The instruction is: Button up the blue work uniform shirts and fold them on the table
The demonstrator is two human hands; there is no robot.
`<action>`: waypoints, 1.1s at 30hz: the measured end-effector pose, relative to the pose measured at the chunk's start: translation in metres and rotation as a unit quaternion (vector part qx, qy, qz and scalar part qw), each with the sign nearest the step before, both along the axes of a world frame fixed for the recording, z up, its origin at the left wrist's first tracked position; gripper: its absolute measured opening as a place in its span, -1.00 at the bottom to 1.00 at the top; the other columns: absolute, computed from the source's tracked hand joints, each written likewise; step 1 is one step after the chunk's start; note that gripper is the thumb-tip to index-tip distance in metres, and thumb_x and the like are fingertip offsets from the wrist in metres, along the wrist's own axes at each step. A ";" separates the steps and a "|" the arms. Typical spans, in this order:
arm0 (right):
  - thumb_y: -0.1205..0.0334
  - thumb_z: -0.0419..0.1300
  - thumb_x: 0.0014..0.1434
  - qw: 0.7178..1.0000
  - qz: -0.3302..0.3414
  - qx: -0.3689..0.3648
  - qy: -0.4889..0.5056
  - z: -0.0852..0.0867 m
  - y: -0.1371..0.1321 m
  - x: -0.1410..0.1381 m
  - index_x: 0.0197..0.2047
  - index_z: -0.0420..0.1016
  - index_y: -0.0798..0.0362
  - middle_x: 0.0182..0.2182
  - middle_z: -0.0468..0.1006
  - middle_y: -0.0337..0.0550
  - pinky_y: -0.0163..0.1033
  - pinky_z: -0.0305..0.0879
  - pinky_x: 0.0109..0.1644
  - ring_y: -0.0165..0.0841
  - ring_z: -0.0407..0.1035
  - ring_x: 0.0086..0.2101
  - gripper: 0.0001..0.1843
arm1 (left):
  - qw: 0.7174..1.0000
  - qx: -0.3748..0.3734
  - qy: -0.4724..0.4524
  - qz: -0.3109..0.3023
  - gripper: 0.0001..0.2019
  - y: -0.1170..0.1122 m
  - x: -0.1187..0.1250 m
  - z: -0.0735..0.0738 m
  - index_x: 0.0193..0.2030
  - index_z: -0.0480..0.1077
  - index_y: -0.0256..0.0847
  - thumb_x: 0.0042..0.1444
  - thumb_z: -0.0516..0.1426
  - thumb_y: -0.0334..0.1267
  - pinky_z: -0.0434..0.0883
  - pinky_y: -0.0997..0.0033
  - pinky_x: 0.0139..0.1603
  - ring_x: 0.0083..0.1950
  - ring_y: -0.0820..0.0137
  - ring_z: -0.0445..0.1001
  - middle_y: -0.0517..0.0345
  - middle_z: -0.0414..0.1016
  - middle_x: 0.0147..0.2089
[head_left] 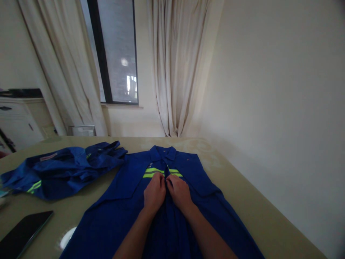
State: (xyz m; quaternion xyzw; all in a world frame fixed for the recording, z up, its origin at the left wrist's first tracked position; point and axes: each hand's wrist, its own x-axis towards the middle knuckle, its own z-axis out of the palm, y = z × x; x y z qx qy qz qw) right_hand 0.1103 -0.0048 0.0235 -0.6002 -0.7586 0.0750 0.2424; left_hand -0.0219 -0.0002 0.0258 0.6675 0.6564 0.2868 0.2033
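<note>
A blue work shirt (205, 180) with yellow-green reflective stripes lies flat on the table, collar pointing away from me. My left hand (154, 192) and my right hand (178, 191) rest side by side on its chest, just below the stripes. Both have their fingers curled and pinched on the shirt's front placket along the centre line. The fingertips are tucked under and hidden against the cloth.
A second blue garment (64, 171) lies crumpled at the left. A dark tablet (24, 232) sits near the front left edge of the beige table (258, 212). A wall runs close on the right; a window, curtains and a white cabinet (16, 122) stand behind.
</note>
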 end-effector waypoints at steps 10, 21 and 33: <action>0.21 -0.01 0.44 1.000 -0.012 -0.009 0.000 0.000 0.000 -0.002 -0.11 0.51 -0.08 -0.14 0.62 -0.21 -0.34 0.20 -0.14 -0.34 0.50 -0.14 -0.75 | 1.000 0.003 -0.013 -0.006 -0.81 -0.001 0.001 0.002 -0.08 0.38 -0.08 0.42 -0.05 -0.20 0.32 0.39 -0.15 -0.03 0.32 0.55 0.13 0.59 -0.02; 0.23 0.01 0.41 0.996 0.001 0.034 0.077 -0.002 0.000 -0.001 -0.11 0.51 -0.06 -0.15 0.63 -0.19 -0.34 0.25 -0.03 -0.32 0.51 -0.13 -0.77 | 0.999 0.029 -0.027 0.002 -0.75 0.006 0.000 0.000 -0.08 0.48 -0.13 0.39 -0.03 -0.23 0.37 0.35 0.00 0.02 0.28 0.54 0.05 0.57 0.01; 0.18 0.02 0.43 0.995 0.013 0.036 0.098 -0.003 0.004 0.003 -0.12 0.55 -0.02 -0.17 0.66 -0.15 -0.33 0.28 -0.02 -0.31 0.53 -0.14 -0.73 | 0.997 0.060 -0.016 -0.039 -0.75 0.009 -0.002 -0.007 -0.14 0.40 -0.11 0.42 -0.08 -0.24 0.41 0.40 0.00 -0.02 0.35 0.51 0.09 0.45 -0.01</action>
